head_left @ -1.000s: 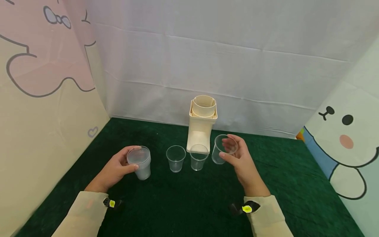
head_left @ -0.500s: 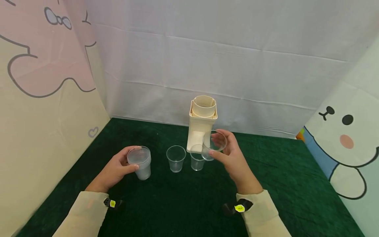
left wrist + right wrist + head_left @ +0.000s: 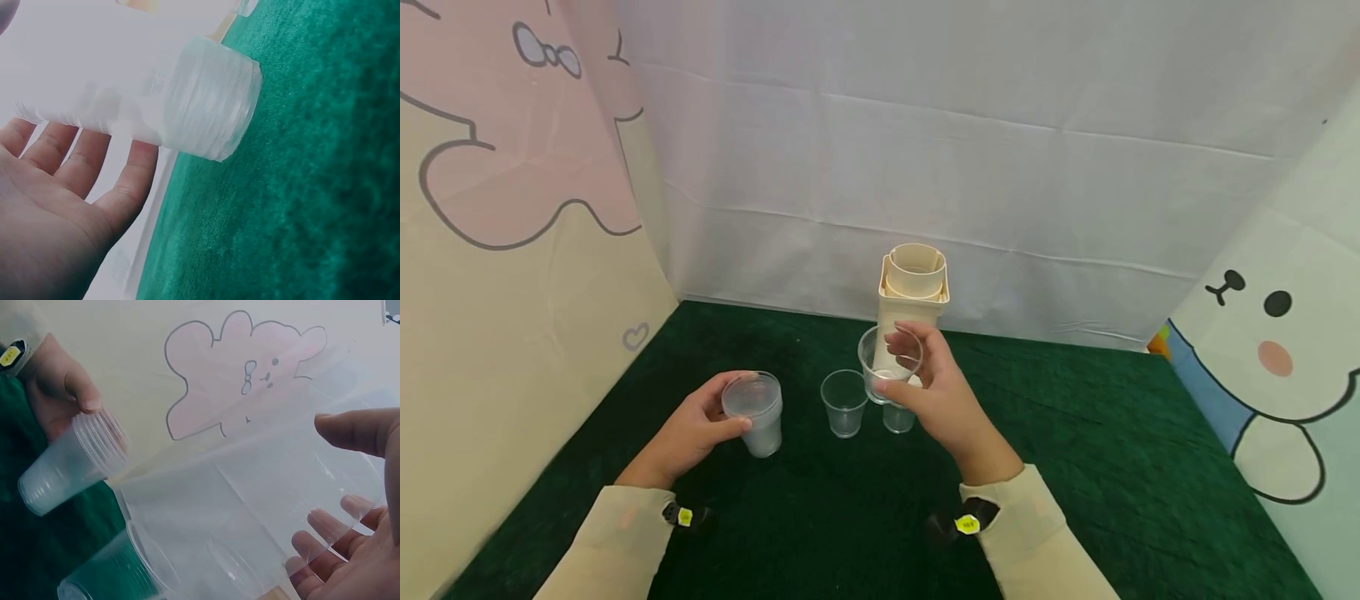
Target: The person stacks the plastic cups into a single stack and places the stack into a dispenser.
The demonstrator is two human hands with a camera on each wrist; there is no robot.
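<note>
My left hand point(image 3: 700, 425) grips a stack of nested clear plastic cups point(image 3: 760, 433) near their rims, thumb in front. In the left wrist view its fingers lie along the side of the stack point(image 3: 209, 100). Between thumb and fingers, my right hand point(image 3: 943, 408) holds a single clear plastic cup point(image 3: 872, 358) by its upper part. This cup is raised and overlaps one standing cup point(image 3: 898, 419) in the head view. To the left of that one stands a second clear cup point(image 3: 846, 408), upright on the green cloth.
Behind the cups, a cream plastic holder with a round tube top point(image 3: 916, 287) stands close to the white back curtain point(image 3: 820, 158). Green cloth point(image 3: 820, 525) covers the table. Printed cartoon panels point(image 3: 535, 275) rise on both sides.
My right hand has carried its cup leftward, from right of the standing cups to over the nearer one on that side. My left hand and the cup stack have stayed in place.
</note>
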